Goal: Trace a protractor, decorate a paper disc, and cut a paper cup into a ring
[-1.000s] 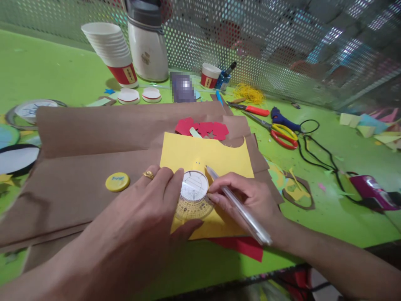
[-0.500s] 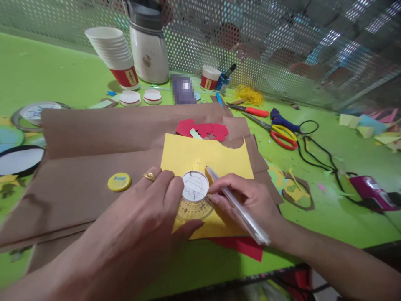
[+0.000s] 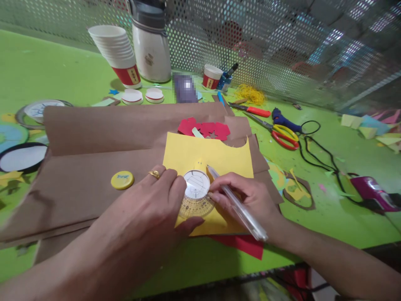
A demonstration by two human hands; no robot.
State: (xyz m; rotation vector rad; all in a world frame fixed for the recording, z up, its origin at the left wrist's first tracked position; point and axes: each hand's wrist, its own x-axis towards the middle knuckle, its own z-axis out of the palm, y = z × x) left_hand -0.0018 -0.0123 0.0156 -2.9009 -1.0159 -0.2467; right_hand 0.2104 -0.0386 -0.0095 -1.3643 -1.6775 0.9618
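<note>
A sheet of yellow paper lies in front of me, with a bite-shaped curve cut from its top edge. On it rests a clear protractor, and a white disc with drawn lines shows within its upper part. My left hand, wearing a ring, bends its fingers over the protractor's left side and presses it down; the thumb lies along its lower edge. My right hand is closed round a clear pen. The pen's tip meets the yellow paper just above the disc's right side.
Brown paper lies underneath, bearing a yellow round cap. Red paper cutouts sit behind the yellow sheet. Scissors and a glue gun lie at right. Stacked paper cups and a thermos stand behind.
The whole view has shifted slightly. My hands, the pen and the protractor keep almost the same places on the yellow paper.
</note>
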